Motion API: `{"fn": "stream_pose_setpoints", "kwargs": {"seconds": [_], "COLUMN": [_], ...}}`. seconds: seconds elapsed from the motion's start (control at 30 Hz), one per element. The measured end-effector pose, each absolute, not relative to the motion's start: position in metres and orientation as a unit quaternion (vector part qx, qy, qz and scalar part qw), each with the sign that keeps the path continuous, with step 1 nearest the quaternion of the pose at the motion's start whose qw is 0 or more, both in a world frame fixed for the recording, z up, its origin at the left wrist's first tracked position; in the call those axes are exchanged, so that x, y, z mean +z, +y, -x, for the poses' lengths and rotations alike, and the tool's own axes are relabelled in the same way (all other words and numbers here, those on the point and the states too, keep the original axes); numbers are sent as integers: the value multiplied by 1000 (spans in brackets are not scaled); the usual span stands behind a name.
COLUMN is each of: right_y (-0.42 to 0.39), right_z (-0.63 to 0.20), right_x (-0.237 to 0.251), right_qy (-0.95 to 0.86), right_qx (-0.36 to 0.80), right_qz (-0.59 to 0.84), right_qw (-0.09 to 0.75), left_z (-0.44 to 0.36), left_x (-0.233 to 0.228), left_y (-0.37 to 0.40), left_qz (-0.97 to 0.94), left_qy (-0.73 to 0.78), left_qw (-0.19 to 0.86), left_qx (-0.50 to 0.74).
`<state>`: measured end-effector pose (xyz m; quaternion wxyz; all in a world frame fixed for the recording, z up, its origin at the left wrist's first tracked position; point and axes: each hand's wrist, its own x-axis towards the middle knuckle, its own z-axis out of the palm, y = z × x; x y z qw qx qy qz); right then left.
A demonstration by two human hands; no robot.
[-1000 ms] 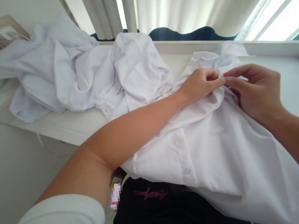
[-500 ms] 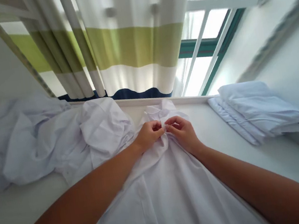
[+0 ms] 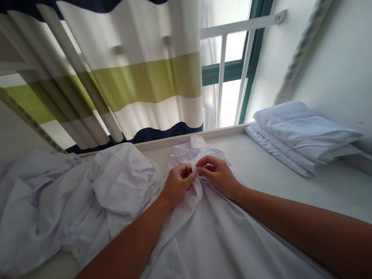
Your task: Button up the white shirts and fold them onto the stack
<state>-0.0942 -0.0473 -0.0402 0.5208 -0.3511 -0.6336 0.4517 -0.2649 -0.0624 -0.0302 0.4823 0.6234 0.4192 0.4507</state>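
A crumpled heap of white cotton shirts point(image 3: 60, 208) is seen at left. At centre, a soft, light white button-up shirt point(image 3: 204, 247) lies on the white surface point(image 3: 335, 192), its placket near the collar pinched by the closed fingers of the left hand point(image 3: 177, 184) and right hand point(image 3: 219, 176). Folded white shirts point(image 3: 306, 134) are stacked at right.

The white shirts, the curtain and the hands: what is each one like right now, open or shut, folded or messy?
White button-up shirt: spread flat, front placket closed, bunched near the collar.
Left hand: pinched on the shirt near the collar.
Right hand: pinched on the same spot.
Pile of loose white shirts: crumpled, unfolded.
Stack of white shirts: folded, neat.
Striped white, green and navy curtain: drawn partway across the window.
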Motion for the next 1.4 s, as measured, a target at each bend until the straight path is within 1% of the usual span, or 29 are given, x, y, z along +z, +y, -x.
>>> {"fn": "stream_pose_setpoints", "kwargs": {"seconds": [0.83, 1.4], "right_y": [-45, -45], "right_z": [93, 93], "right_x": [-39, -38], "right_qy": [-640, -634], "right_qx": [440, 448], "right_qz": [352, 356], "right_qw": [523, 521], "left_z": [266, 266], "left_x": [-29, -26], "left_y": [-61, -61], "left_qz": [-572, -576], "left_qy": [417, 422], "left_qw": [544, 539], "left_qx": [451, 447]}}
